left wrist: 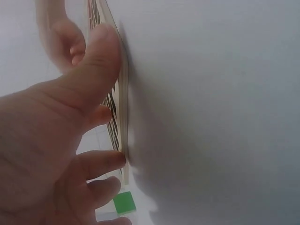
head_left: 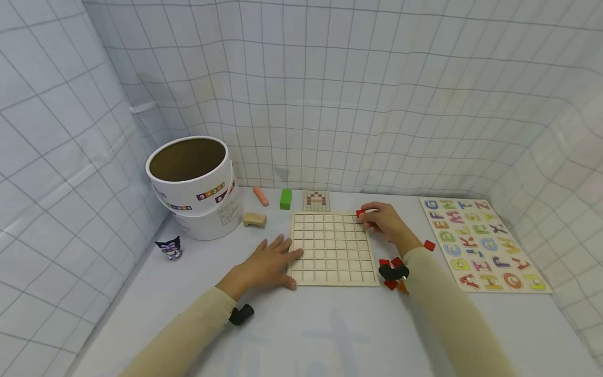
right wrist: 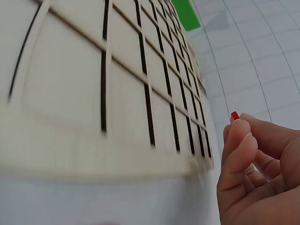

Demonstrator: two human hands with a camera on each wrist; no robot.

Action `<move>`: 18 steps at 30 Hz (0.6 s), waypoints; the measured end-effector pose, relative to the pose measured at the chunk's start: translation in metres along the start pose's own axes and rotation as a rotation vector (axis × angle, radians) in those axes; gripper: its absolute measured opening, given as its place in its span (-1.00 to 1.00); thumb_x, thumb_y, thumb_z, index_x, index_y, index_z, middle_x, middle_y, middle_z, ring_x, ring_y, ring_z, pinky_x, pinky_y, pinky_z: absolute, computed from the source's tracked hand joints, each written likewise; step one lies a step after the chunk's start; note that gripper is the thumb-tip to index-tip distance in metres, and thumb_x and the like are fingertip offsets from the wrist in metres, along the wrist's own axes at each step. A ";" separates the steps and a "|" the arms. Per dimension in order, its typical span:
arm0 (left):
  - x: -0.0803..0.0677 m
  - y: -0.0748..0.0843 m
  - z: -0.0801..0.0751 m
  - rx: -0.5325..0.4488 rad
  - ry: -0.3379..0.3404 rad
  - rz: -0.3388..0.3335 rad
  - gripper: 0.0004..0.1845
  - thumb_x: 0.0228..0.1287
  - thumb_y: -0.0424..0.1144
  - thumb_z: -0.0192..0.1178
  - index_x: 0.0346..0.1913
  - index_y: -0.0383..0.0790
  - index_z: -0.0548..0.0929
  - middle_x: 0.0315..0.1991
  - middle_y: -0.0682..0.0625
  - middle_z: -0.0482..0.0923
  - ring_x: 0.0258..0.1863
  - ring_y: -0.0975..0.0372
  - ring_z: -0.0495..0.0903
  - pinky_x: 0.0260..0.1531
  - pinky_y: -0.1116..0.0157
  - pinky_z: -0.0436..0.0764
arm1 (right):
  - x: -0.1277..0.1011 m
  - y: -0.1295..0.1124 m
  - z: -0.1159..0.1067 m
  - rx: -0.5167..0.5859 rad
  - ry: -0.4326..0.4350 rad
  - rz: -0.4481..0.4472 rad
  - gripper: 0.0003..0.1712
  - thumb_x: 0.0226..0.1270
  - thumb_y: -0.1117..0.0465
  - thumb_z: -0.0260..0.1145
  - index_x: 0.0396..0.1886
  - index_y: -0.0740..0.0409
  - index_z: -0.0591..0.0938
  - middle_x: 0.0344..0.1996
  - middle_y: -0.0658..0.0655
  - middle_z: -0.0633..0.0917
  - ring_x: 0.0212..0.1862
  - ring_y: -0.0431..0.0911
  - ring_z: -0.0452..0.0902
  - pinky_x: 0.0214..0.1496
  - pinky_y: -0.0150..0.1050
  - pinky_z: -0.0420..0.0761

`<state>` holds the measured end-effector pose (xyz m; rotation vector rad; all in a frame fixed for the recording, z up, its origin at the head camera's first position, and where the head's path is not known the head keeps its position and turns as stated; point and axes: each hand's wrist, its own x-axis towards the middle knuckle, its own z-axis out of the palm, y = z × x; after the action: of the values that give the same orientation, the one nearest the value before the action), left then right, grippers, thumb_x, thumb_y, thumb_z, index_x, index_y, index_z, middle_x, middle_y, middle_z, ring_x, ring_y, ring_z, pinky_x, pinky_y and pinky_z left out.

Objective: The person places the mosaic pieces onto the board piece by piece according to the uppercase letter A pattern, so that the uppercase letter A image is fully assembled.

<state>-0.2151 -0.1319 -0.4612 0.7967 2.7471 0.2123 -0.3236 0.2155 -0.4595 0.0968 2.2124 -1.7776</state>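
Observation:
A wooden grid board (head_left: 332, 241) lies flat on the table, its square cells bare. My left hand (head_left: 268, 264) rests at the board's left edge with fingers spread, the thumb and fingertips along the rim in the left wrist view. Near the far right corner of the board, my right hand (head_left: 383, 220) pinches a small red square tile (head_left: 360, 213) between thumb and fingertips. The tile's edge (right wrist: 235, 116) pokes out past the fingertips in the right wrist view. Several more red tiles (head_left: 429, 245) lie on the table around the right forearm, some partly hidden by the wrist camera strap.
Behind the board lie a pattern card (head_left: 316, 200), a green block (head_left: 286, 199) and an orange stick (head_left: 260, 196). A wooden arch block (head_left: 255, 220), a white bucket (head_left: 207, 209) and a small dark figure (head_left: 170, 248) stand left. An alphabet board (head_left: 480, 246) lies right.

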 end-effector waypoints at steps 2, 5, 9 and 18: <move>0.000 0.001 -0.002 0.002 -0.009 -0.002 -0.01 0.07 0.31 0.38 0.57 0.13 0.30 0.61 -0.20 0.07 0.62 -0.11 -0.09 0.45 -0.30 -0.01 | 0.006 -0.006 0.019 -0.002 -0.030 -0.004 -0.46 0.40 0.27 0.37 0.33 0.26 0.49 -0.33 0.12 0.75 -0.48 -0.21 0.58 -0.45 -0.44 0.54; 0.002 0.003 -0.004 0.002 -0.020 -0.008 -0.01 0.06 0.29 0.40 0.57 0.16 0.29 0.61 -0.20 0.08 0.62 -0.11 -0.09 0.46 -0.30 -0.04 | 0.013 -0.014 0.043 -0.067 -0.073 -0.027 -0.49 0.40 0.29 0.37 0.31 0.26 0.51 -0.35 0.15 0.76 -0.47 -0.18 0.60 -0.43 -0.41 0.55; 0.003 0.004 -0.006 0.007 -0.036 -0.022 -0.01 0.05 0.28 0.42 0.57 0.16 0.29 0.61 -0.19 0.08 0.62 -0.11 -0.09 0.47 -0.29 -0.05 | 0.019 -0.017 0.066 -0.246 -0.085 -0.078 -0.57 0.41 0.30 0.37 0.23 0.24 0.57 -0.31 0.18 0.74 -0.48 -0.14 0.57 -0.41 -0.35 0.54; 0.000 0.004 -0.008 -0.001 -0.046 -0.032 0.01 0.05 0.31 0.40 0.57 0.10 0.30 0.62 -0.22 0.03 0.62 -0.17 -0.14 0.45 -0.31 0.00 | 0.024 -0.018 0.083 -0.594 0.012 -0.175 -0.61 0.37 0.25 0.36 0.17 0.20 0.68 -0.03 0.24 0.72 -0.17 0.01 0.61 -0.11 -0.13 0.60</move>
<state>-0.2155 -0.1294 -0.4524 0.7480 2.7139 0.1858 -0.3352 0.1285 -0.4646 -0.2203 2.7222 -1.1174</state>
